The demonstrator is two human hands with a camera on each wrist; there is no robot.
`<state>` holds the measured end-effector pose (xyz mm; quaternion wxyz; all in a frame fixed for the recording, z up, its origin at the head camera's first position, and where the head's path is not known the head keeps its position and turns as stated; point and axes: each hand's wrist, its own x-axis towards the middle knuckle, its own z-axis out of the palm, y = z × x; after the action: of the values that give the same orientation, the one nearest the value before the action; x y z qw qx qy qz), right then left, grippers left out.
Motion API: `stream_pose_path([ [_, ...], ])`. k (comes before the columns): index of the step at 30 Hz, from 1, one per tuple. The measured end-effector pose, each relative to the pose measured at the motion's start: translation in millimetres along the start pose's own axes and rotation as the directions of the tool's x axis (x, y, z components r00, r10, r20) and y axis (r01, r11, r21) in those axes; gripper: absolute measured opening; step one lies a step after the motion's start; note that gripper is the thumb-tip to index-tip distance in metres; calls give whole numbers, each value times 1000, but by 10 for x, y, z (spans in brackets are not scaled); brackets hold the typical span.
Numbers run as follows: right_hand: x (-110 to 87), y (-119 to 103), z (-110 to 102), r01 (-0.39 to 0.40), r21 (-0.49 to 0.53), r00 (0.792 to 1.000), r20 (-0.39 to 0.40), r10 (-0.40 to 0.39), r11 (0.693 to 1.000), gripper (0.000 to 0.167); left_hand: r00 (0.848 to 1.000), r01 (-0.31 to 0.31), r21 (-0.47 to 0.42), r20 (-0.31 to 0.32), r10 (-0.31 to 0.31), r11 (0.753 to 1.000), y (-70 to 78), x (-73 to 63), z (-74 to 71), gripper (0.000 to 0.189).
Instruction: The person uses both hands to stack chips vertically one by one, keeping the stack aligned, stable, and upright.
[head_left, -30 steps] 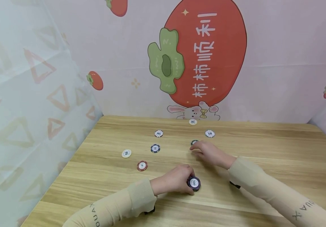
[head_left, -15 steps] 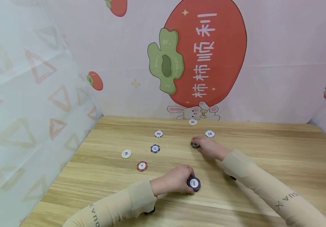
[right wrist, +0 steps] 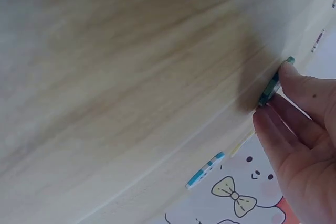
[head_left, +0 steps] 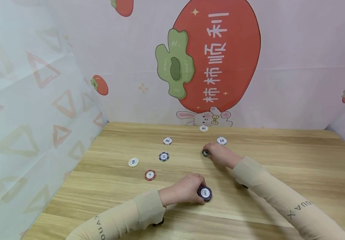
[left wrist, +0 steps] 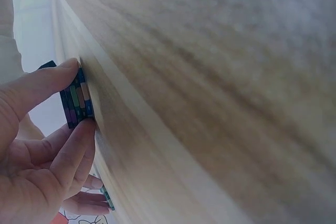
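Note:
My left hand [head_left: 184, 190] grips the sides of a short stack of poker chips [head_left: 205, 193] near the front middle of the table; a purple chip marked 500 lies on top. In the left wrist view, coloured edges show on the stacked chips [left wrist: 77, 99] between thumb and fingers. Farther back, my right hand [head_left: 223, 155] pinches a green-edged poker chip [head_left: 206, 153] by its rim. From the right wrist view, this green chip [right wrist: 270, 87] sits between thumb and fingertips, close over the wood. Part of its face is hidden by the hand.
Loose poker chips lie flat around: a red 5 [head_left: 150, 175], a blue 10 [head_left: 164, 156], a cream 50 [head_left: 133, 162], a white 500 [head_left: 167, 140], a white 10 [head_left: 222, 140] and a white 50 [head_left: 204, 128] at the back edge. A printed cloth wall [head_left: 295, 93] stands behind.
My right hand has gone from reaching over the green chip to pinching it, and its forearm has swung left. The left hand stays put on the stack.

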<state>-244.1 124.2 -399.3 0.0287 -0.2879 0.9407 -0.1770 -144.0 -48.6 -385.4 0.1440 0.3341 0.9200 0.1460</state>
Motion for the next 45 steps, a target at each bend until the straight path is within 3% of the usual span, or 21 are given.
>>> stream_pose_path([
  [7,3,-21,-53,-47,-4,999,-13,47,999,34,1000,11,-2,6,-11,1000,11,3,-8,36],
  [16,-49,-46,-128,-18,-4,979,-202,17,1000,13,1000,8,7,1,-8,1000,5,12,9,36],
  [26,-144,-119,-166,-23,82,983,-179,37,996,13,1000,0,6,-2,0,1000,-6,15,16,36],
  [37,-336,-235,-163,18,134,973,-232,13,991,10,1000,-2,-8,10,2,1000,-18,28,24,37],
  [42,-437,-292,-202,25,215,974,-227,25,976,10,1000,-9,4,11,9,1000,-27,25,25,37],
  [45,-480,-310,-232,-14,300,981,-178,70,954,10,1000,-7,10,10,7,1000,-28,23,23,37],
])
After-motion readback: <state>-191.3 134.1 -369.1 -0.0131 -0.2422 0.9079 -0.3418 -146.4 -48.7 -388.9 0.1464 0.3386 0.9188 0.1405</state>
